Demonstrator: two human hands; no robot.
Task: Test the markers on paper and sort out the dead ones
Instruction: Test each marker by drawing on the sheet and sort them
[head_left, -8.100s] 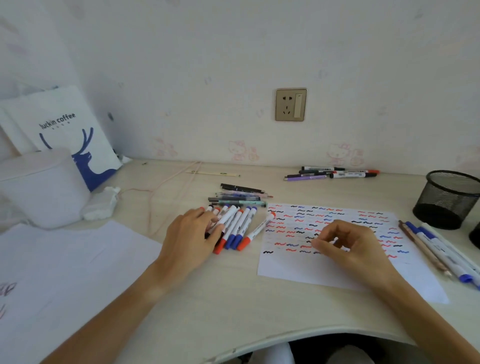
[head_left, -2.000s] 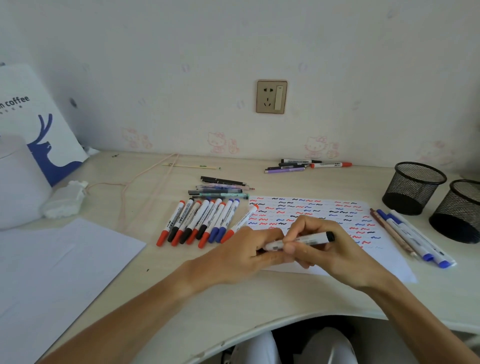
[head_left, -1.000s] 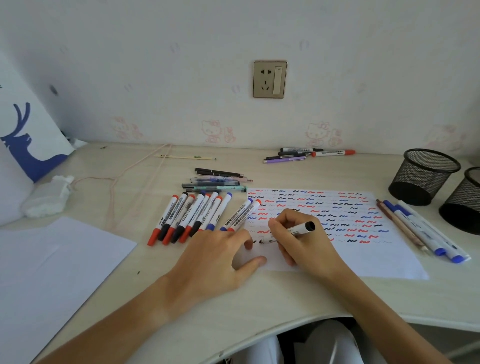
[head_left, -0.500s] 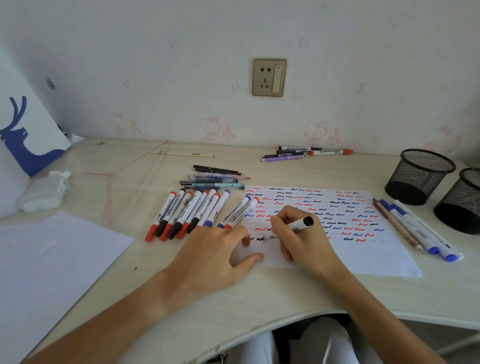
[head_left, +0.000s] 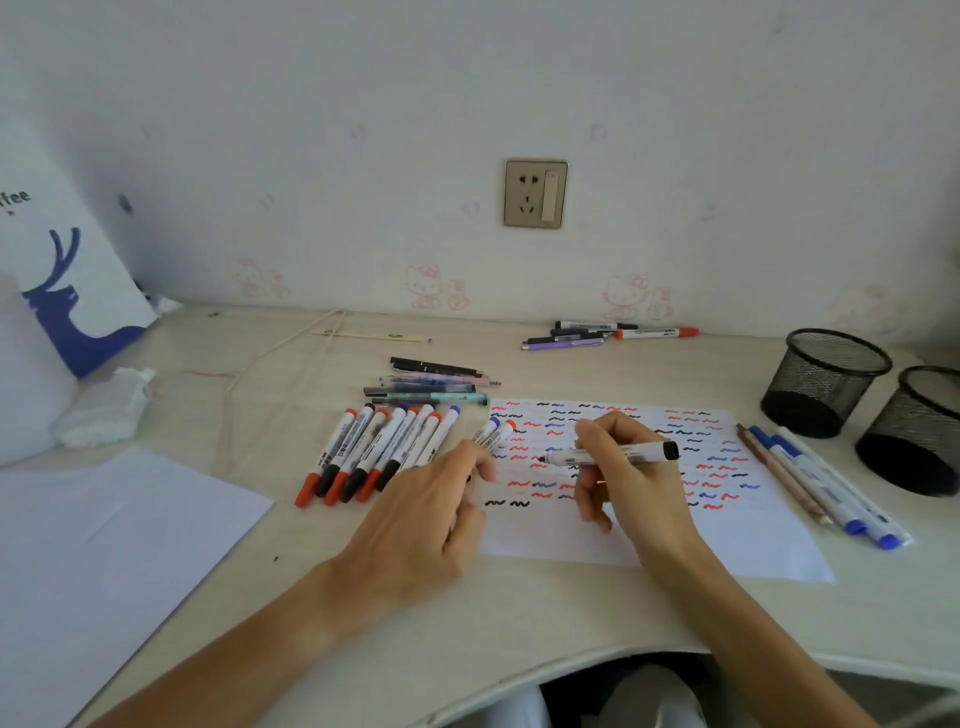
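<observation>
My right hand (head_left: 631, 483) grips a black marker (head_left: 613, 456) level above the test paper (head_left: 727, 545), its bare tip pointing left. The paper is covered in red, blue and black squiggles, with two fresh black ones (head_left: 506, 503) at its left edge. My left hand (head_left: 431, 525) hovers at that edge with its fingers curled; a small dark piece, seemingly the marker cap (head_left: 469, 478), shows between them. A row of several capped markers (head_left: 384, 447) lies left of the paper, and two more markers (head_left: 493, 434) lie by my left fingertips.
Several pens (head_left: 431, 387) lie behind the row, a few markers (head_left: 608, 332) lie by the wall, and several pens and pencils (head_left: 810, 478) lie right of the paper. Two black mesh cups (head_left: 826, 379) (head_left: 914, 431) stand at the right. A blank sheet (head_left: 104, 545) lies at the left.
My right hand has lifted the marker off the paper and turned it level after drawing a second black squiggle. My left hand has risen from lying flat and curled its fingers.
</observation>
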